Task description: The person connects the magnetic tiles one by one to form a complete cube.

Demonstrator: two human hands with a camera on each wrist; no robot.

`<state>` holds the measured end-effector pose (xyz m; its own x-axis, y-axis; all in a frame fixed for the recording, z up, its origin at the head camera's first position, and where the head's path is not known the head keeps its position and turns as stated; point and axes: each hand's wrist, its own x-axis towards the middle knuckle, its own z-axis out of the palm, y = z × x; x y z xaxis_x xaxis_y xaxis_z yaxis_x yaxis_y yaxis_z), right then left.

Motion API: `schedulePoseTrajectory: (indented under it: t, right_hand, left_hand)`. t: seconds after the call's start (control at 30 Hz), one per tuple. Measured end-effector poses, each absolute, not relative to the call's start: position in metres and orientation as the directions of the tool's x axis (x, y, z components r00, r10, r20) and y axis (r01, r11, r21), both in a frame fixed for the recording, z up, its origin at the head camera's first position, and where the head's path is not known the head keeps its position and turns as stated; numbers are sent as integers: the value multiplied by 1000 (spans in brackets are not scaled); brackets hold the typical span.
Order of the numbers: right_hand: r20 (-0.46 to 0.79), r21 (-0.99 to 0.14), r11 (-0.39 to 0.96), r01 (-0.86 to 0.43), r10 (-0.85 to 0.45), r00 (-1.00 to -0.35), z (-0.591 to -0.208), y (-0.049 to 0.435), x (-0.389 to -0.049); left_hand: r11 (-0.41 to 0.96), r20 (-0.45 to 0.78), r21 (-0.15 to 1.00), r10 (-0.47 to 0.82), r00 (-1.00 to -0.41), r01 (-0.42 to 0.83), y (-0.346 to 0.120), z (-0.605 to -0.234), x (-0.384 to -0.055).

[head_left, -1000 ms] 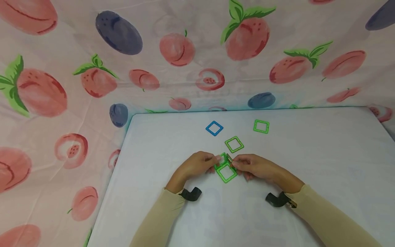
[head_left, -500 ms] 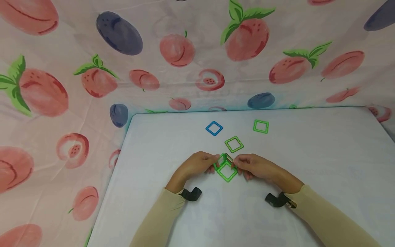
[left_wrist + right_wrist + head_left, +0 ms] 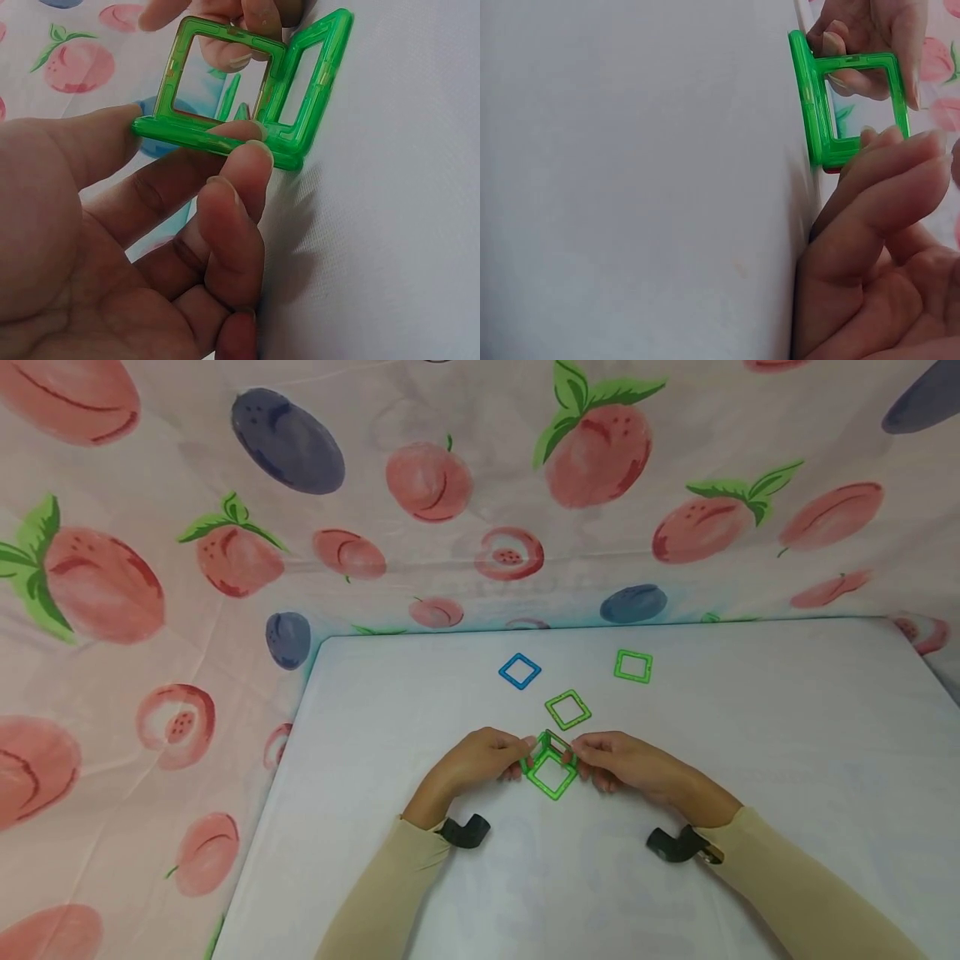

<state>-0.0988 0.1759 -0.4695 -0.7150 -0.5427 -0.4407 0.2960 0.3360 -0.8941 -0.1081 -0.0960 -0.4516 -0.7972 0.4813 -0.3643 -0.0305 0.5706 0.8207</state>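
Three green magnetic tiles join at a corner in the middle of the table. One square tile (image 3: 542,786) lies flat, with two others upright along its far sides. My left hand (image 3: 486,755) pinches the left upright tile (image 3: 180,136), thumb on one side and fingers on the other. On the opposite side, my right hand (image 3: 621,757) holds the right upright tile (image 3: 178,66) between thumb and fingers. From the right wrist, the fingers (image 3: 885,180) partly cover that tile.
A loose green tile (image 3: 553,717) lies just beyond the joined ones. Farther back are a blue tile (image 3: 510,680) and another green tile (image 3: 633,680). A fruit-print cloth (image 3: 420,410) hangs behind the white table (image 3: 375,693).
The right upright tile has swung toward the left upright one, and their edges now meet at the far corner. My right hand has shifted slightly; the left stays in place.
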Motion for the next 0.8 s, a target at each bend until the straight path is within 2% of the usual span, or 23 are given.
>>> schedulePoseTrajectory:
  t: [0.8]
  right_hand:
    - [-433, -898, 318, 304, -517, -738, -470, 173, -97]
  left_hand:
    - [571, -389, 818, 461, -798, -69, -96, -452, -107]
